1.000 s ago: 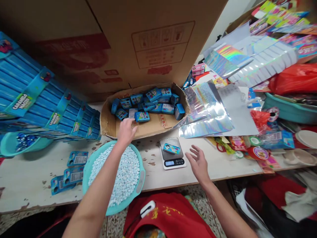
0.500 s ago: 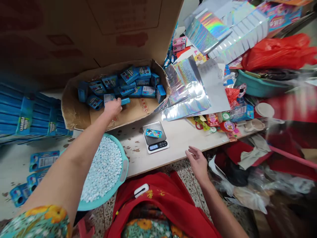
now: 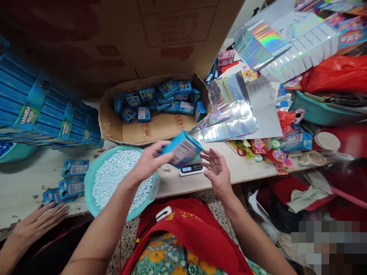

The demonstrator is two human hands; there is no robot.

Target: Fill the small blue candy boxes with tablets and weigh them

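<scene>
In the head view, the digital scale [image 3: 189,169] stands on the bench [image 3: 249,168], and a blue box [image 3: 183,149] with a barcode panel is tilted above it, hiding most of its platform; whether the box touches the scale, I cannot tell. The left hand [image 3: 156,157], left of the scale, pinches the near-left end of the box between thumb and fingers. The right hand [image 3: 218,170], just right of the scale, is spread, its fingertips near the free end; contact there is too blurred to judge. Good handling here would mean a light, flat pinch at the edges, since the box looks like thin card that could dent, with the right fingers supporting the free end before the left grip loosens. The box is best kept level and clear of the scale, so that a low corner does not knock it or press its buttons. The round basin [image 3: 156,188] of pale pieces [image 3: 122,175] stands left of the scale, so the left forearm, which crosses over it, should stay high. Beyond the scale, a cardboard tray [image 3: 163,130] holds more small blue cartons [image 3: 143,114]. Farther left of the scale, past the basin, a co-worker's hand [image 3: 43,220] lies near 3 blue packs [image 3: 76,168].
</scene>
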